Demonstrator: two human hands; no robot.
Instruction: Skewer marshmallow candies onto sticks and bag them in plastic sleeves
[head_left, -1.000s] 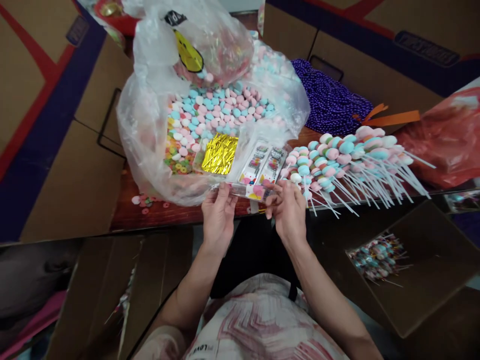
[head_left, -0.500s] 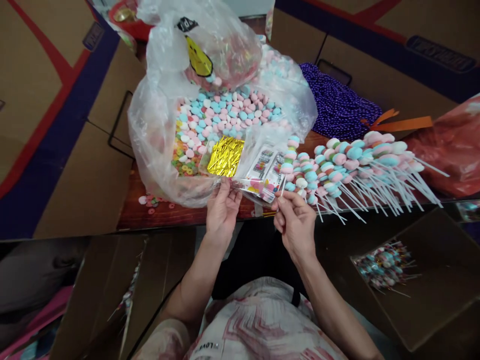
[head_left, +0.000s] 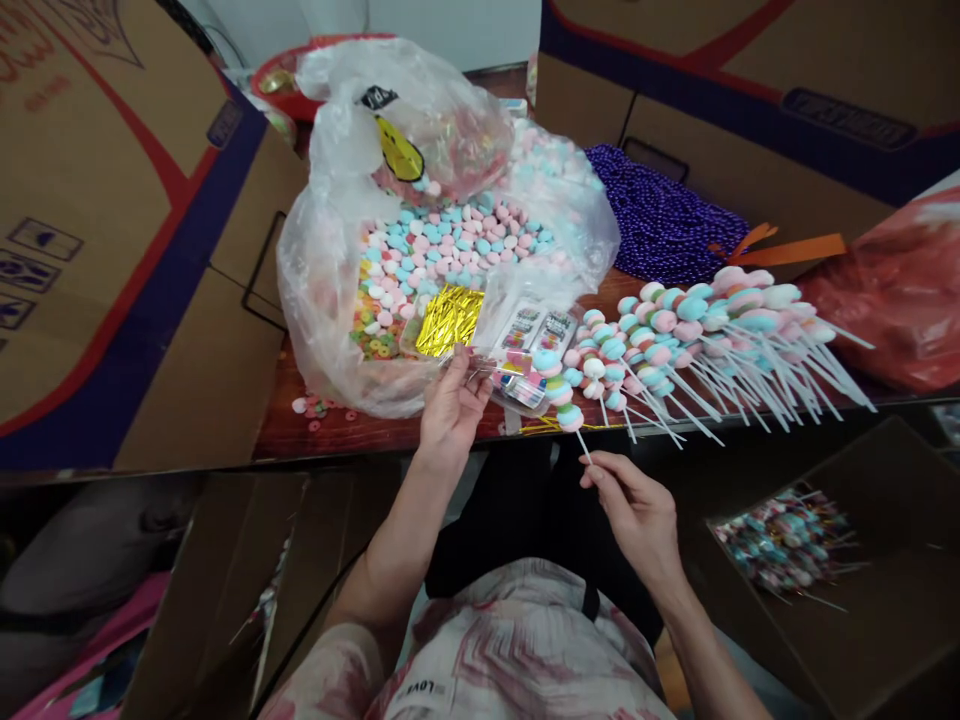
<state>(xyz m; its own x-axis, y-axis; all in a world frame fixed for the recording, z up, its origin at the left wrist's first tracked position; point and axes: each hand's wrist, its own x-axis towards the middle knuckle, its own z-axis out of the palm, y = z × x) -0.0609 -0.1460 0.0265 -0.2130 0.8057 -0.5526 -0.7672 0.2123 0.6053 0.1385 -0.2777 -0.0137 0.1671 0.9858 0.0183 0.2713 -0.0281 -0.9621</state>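
My left hand [head_left: 450, 405] grips a clear printed wrapper sleeve [head_left: 517, 378] at the table's front edge. My right hand [head_left: 634, 510] pinches the white stick of a candy skewer [head_left: 559, 385] of blue, pink and white pieces, whose top lies at the mouth of the sleeve. Just beyond the left hand a pack of gold twist ties [head_left: 448, 320] rests against a stack of printed sleeves [head_left: 536, 330].
A big clear bag of loose pastel candies [head_left: 442, 245] fills the table's middle. A pile of finished skewers [head_left: 712, 330] lies to the right. Purple beads [head_left: 664, 215], a red bag [head_left: 900, 290] and cardboard boxes surround; a box with wrapped skewers [head_left: 787, 535] stands lower right.
My right hand picked a skewer from the pile, drew back toward me and now holds it by the stick end. The left hand kept hold of the sleeve.
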